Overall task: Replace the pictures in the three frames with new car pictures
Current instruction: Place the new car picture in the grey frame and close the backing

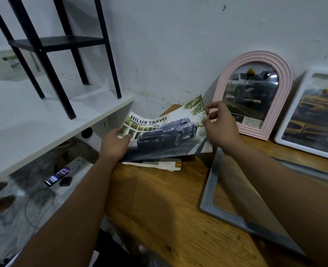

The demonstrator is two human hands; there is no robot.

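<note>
Two hands at frame centre hold a car picture (165, 132) above the wooden table (159, 209): left hand (114, 144) gripping its left edge, right hand (219, 123) pinching its right edge.

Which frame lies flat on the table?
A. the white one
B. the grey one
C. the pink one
B: the grey frame lies flat on the wooden table, while the pink frame and white frame lean against the wall.
</note>
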